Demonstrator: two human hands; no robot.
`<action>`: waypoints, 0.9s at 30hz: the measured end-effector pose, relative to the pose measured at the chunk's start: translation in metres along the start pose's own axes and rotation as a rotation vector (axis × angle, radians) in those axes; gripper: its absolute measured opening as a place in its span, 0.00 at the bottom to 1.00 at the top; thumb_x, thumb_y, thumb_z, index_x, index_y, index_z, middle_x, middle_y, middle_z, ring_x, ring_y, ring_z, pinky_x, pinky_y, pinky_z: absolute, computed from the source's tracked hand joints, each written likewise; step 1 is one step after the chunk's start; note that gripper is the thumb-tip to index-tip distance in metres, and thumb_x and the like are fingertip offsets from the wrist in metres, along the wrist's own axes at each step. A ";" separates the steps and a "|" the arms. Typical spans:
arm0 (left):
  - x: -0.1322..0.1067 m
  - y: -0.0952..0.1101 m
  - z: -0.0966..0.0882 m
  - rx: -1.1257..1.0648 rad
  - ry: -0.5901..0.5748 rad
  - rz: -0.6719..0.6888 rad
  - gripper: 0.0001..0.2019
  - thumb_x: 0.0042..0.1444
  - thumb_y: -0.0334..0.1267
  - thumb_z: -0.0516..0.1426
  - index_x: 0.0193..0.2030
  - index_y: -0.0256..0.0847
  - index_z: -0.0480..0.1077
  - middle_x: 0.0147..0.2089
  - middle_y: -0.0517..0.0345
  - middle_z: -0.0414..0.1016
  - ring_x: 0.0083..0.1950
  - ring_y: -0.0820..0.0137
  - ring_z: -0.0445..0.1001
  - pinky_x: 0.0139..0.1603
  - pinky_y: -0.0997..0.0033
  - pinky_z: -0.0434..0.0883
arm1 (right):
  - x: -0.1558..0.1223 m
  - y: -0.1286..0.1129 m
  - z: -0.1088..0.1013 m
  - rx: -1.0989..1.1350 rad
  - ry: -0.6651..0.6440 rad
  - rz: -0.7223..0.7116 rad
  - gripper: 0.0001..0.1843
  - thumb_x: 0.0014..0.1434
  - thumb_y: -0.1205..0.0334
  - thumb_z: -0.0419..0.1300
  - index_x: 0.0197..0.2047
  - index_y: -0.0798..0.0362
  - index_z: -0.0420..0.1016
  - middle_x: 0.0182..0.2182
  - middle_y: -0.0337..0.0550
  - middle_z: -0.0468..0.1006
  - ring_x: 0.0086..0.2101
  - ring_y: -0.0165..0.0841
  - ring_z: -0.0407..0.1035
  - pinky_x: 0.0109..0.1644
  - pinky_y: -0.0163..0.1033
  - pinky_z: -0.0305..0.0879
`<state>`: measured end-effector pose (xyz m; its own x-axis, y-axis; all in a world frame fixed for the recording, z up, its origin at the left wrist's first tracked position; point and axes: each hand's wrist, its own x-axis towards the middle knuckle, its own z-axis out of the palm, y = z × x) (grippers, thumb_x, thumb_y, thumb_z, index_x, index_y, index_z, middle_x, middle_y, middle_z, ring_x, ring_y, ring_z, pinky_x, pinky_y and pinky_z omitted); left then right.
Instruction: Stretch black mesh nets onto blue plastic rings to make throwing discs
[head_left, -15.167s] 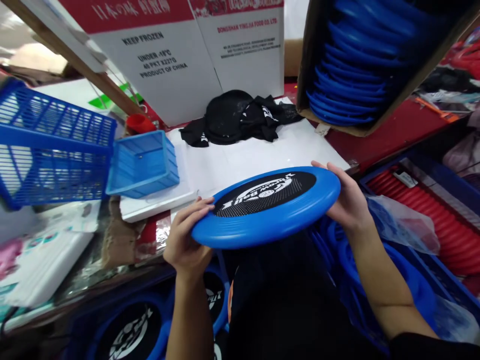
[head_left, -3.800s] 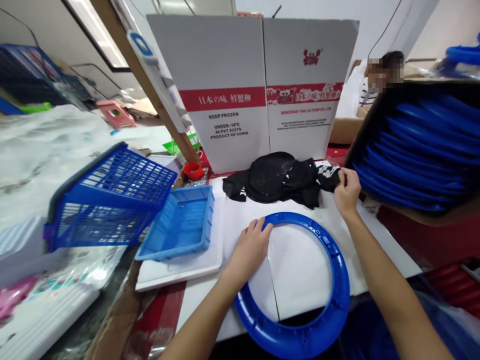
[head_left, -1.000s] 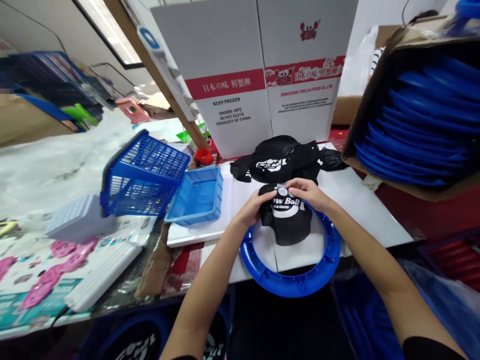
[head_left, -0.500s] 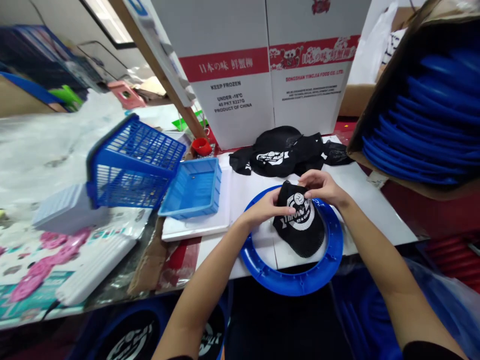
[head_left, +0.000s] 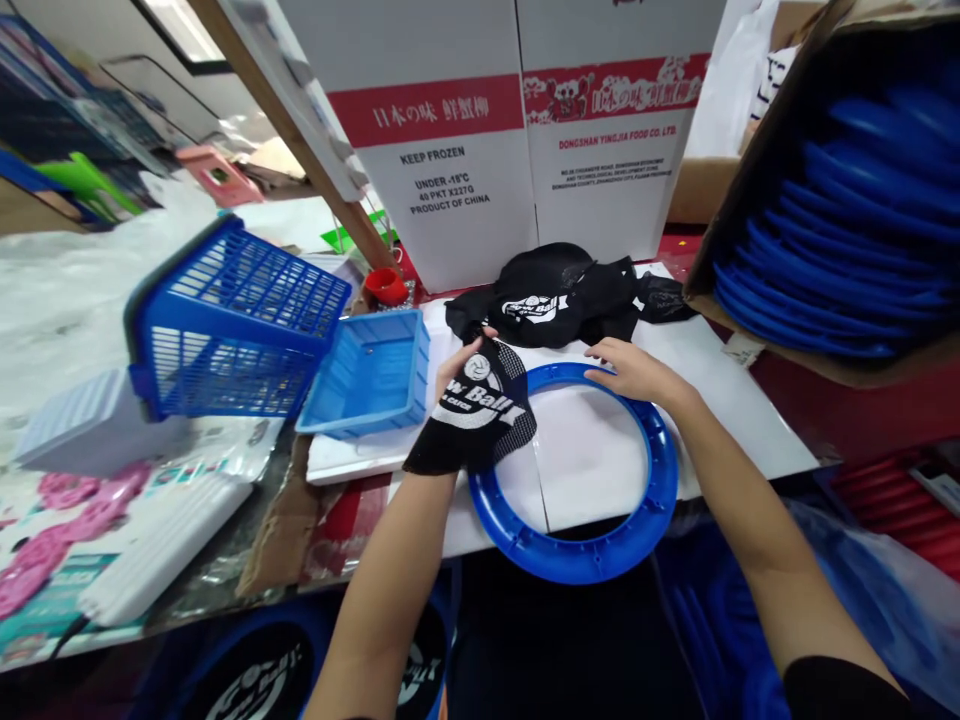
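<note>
Black mesh cloth [head_left: 474, 415], its print partly readable as "w Ball", hangs from the left hand [head_left: 451, 374], pinched between thumb and fingers, the other fingers hidden behind it. Its lower edge overlaps the left rim of the blue ring [head_left: 574, 562] on the white worktop [head_left: 727, 400]. At the far rim the right hand [head_left: 636, 372] has thumb and forefinger slightly apart; whether they touch it, I cannot tell. Behind, the white carton [head_left: 461, 245] reads "KEEP FROZEN", "UNDER -18°C", "PRODUCT OF CHINA" and "DONGSHAN YINGJIA FOOD CO. LTD.". Stacked blue rings [head_left: 840, 230] fill the tilted brown box [head_left: 795, 358] to the right.
</note>
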<state>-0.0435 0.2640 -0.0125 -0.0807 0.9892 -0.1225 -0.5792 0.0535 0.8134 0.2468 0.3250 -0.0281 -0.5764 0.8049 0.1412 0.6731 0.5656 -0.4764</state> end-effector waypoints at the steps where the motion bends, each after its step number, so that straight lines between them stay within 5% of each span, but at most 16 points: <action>1: -0.001 0.001 0.001 0.000 0.028 0.052 0.12 0.64 0.44 0.64 0.51 0.44 0.82 0.41 0.58 0.85 0.47 0.65 0.84 0.48 0.70 0.79 | -0.003 0.001 -0.004 -0.007 -0.042 0.004 0.19 0.69 0.52 0.60 0.58 0.50 0.79 0.53 0.55 0.80 0.51 0.48 0.76 0.57 0.54 0.74; 4: -0.007 0.002 0.008 0.030 0.027 0.080 0.11 0.66 0.47 0.62 0.48 0.46 0.81 0.41 0.60 0.84 0.47 0.64 0.84 0.50 0.66 0.79 | -0.013 0.000 -0.017 -0.034 -0.168 0.071 0.23 0.65 0.48 0.65 0.60 0.48 0.78 0.52 0.54 0.79 0.49 0.49 0.77 0.54 0.52 0.75; 7: -0.013 0.002 0.017 0.123 -0.084 -0.043 0.15 0.63 0.52 0.64 0.47 0.43 0.81 0.37 0.58 0.83 0.41 0.61 0.84 0.45 0.63 0.79 | -0.020 0.002 -0.023 -0.058 -0.284 0.091 0.22 0.59 0.55 0.70 0.56 0.47 0.81 0.46 0.50 0.80 0.44 0.47 0.77 0.49 0.49 0.75; 11: -0.023 -0.002 0.028 0.267 -0.338 -0.155 0.26 0.53 0.60 0.69 0.46 0.38 0.82 0.38 0.52 0.84 0.40 0.59 0.83 0.41 0.65 0.76 | -0.012 0.009 -0.006 -0.004 -0.213 -0.055 0.16 0.60 0.64 0.66 0.51 0.46 0.84 0.48 0.50 0.82 0.48 0.48 0.77 0.54 0.52 0.74; 15: -0.034 -0.010 0.037 0.451 -0.615 -0.322 0.28 0.58 0.62 0.68 0.48 0.37 0.84 0.45 0.47 0.86 0.46 0.58 0.83 0.50 0.64 0.76 | 0.001 0.008 0.018 0.135 -0.099 -0.164 0.18 0.64 0.66 0.61 0.54 0.45 0.85 0.58 0.50 0.82 0.59 0.50 0.74 0.67 0.60 0.68; 20: -0.035 -0.013 0.036 0.456 -0.802 -0.416 0.33 0.60 0.68 0.63 0.51 0.38 0.84 0.47 0.43 0.86 0.50 0.55 0.83 0.56 0.58 0.76 | -0.009 0.008 0.004 0.081 -0.133 -0.100 0.28 0.63 0.57 0.66 0.67 0.45 0.77 0.66 0.53 0.75 0.64 0.54 0.68 0.70 0.62 0.65; 24: -0.030 -0.014 0.033 0.606 -0.712 -0.338 0.31 0.63 0.68 0.61 0.53 0.42 0.84 0.53 0.46 0.86 0.59 0.52 0.81 0.64 0.56 0.73 | -0.021 0.018 -0.019 0.026 -0.249 0.090 0.33 0.56 0.51 0.72 0.64 0.45 0.79 0.55 0.55 0.78 0.58 0.58 0.71 0.62 0.61 0.71; 27: -0.033 -0.013 0.034 0.669 -0.676 -0.322 0.29 0.63 0.67 0.62 0.52 0.44 0.84 0.53 0.47 0.86 0.64 0.51 0.78 0.67 0.54 0.72 | -0.019 0.022 -0.018 0.036 -0.241 0.084 0.28 0.57 0.55 0.71 0.61 0.44 0.81 0.49 0.52 0.79 0.53 0.55 0.72 0.59 0.58 0.72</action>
<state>-0.0061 0.2350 0.0005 0.5973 0.7732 -0.2132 0.0994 0.1925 0.9763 0.2812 0.3260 -0.0254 -0.6154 0.7806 -0.1090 0.7092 0.4880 -0.5089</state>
